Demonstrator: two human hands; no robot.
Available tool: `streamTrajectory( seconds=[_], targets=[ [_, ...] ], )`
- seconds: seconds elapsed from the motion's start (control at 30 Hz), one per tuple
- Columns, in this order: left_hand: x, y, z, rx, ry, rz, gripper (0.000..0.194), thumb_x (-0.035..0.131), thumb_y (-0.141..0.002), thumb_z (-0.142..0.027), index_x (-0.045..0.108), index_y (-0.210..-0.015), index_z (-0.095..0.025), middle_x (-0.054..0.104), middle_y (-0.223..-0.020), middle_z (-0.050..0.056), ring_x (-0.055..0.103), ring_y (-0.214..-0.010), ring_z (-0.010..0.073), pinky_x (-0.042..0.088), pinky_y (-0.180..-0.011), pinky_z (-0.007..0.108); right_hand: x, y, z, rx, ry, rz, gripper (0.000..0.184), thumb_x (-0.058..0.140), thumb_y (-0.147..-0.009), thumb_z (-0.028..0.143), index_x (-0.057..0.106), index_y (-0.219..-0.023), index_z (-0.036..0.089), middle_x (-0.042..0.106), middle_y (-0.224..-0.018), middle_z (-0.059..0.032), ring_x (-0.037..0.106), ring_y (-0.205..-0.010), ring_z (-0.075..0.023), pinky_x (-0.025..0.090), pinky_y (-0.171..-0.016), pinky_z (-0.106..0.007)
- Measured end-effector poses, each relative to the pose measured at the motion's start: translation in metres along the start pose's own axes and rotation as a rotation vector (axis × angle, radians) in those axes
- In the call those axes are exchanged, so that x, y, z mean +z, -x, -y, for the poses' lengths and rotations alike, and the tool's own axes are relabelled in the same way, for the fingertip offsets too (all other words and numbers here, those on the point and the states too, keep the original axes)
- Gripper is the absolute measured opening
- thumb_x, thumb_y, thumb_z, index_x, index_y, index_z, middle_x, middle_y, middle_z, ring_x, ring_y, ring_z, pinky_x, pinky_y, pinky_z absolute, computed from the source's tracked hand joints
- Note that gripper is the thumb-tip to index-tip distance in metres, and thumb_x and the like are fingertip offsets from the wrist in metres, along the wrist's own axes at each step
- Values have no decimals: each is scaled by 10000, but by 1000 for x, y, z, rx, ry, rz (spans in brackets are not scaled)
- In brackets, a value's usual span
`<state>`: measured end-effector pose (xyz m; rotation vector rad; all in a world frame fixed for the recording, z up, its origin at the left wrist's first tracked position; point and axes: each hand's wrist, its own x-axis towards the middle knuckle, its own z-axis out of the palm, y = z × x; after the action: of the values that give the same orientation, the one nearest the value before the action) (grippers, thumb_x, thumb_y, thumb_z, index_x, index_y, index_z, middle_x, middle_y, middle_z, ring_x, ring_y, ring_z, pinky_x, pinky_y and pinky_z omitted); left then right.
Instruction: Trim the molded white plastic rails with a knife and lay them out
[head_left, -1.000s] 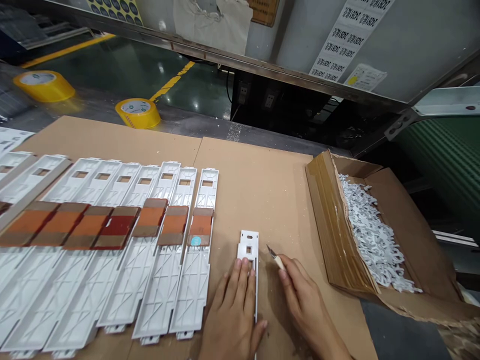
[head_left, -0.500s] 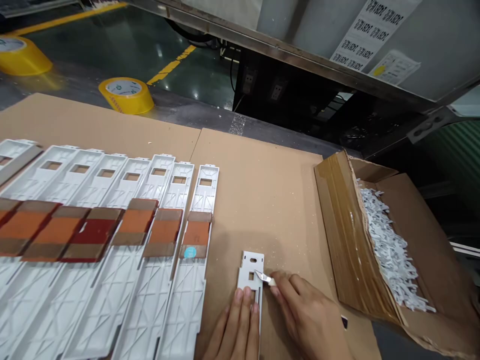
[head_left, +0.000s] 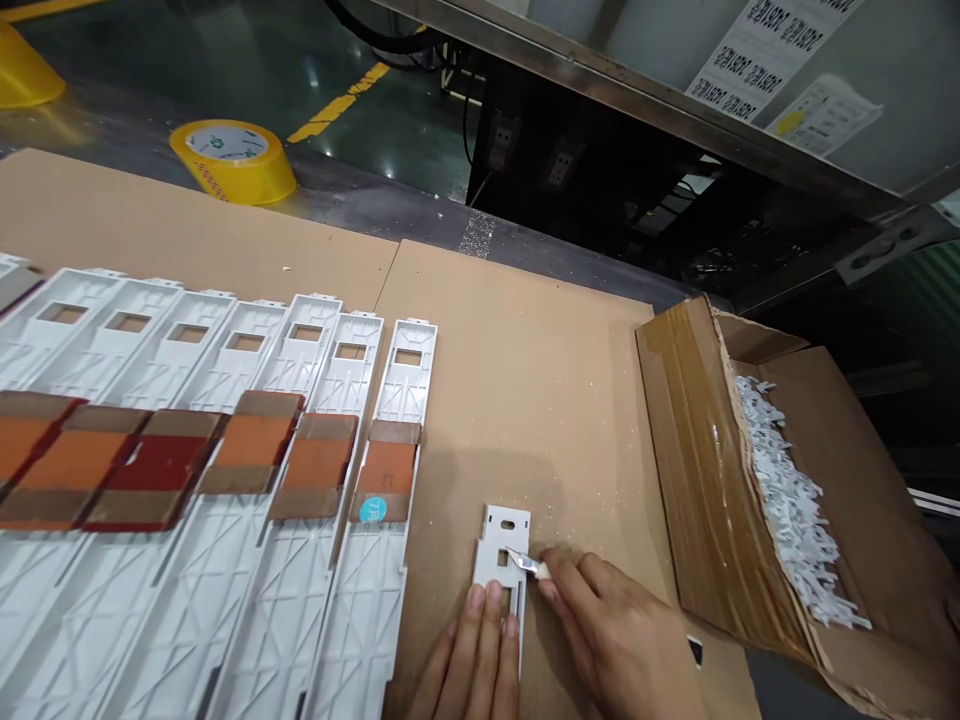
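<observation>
Plastic panel (head_left: 501,540) under flat left hand (head_left: 472,665), right hand (head_left: 615,630) pinching craft knife (head_left: 532,565), probably

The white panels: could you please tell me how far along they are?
Done: white plastic panels lie lined up under orange strips. In hand: the left hand pins another panel as the right hand puts a craft knife to its opening. Left: unclear; a cardboard box holds white scraps.
</observation>
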<state>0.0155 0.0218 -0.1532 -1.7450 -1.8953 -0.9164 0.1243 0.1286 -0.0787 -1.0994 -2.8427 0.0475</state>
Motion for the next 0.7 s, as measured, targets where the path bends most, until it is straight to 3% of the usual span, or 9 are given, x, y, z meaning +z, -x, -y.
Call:
streamTrajectory(
  seconds=[0.2, 0.43, 0.63, 0.7],
  targets=[
    [1, -1, -1, -3, -24, -33, 399, 253, -837, -86, 650, -841, -134, 705, -913, 83, 509, -1160, 207, 324, -1020, 310, -3, -3, 0, -17, 69, -1, 365, 216, -992, 318, 560, -888, 249, 585, -648, 24, 525, -490, -127, 267, -501, -266],
    [4, -2, -1, -13, -44, -58, 412, 242, -850, -89, 651, -828, -130, 708, -894, 80, 521, -1146, 197, 329, -1025, 302, -6, -1, -1, -41, 154, 140, 248, 264, -972, 294, 499, -904, 258, 566, -666, 20, 529, -506, -162, 245, -499, -294],
    [1, -3, -1, 10, -47, -34, 385, 267, -826, -75, 649, -840, -117, 706, -895, 94, 498, -1168, 213, 314, -1039, 313, -9, -3, 0, -51, 190, 197, 33, 433, -903, 269, 456, -881, 261, 554, -661, 29, 536, -509, -171, 241, -486, -297],
    [1, -3, -1, 18, -44, -26, 368, 283, -823, -74, 648, -841, -119, 707, -894, 91, 495, -1171, 212, 301, -1048, 312, -9, -3, 0, -54, 201, 204, 35, 481, -873, 265, 448, -884, 261, 554, -658, 33, 533, -499, -171, 240, -477, -299]
  ],
)
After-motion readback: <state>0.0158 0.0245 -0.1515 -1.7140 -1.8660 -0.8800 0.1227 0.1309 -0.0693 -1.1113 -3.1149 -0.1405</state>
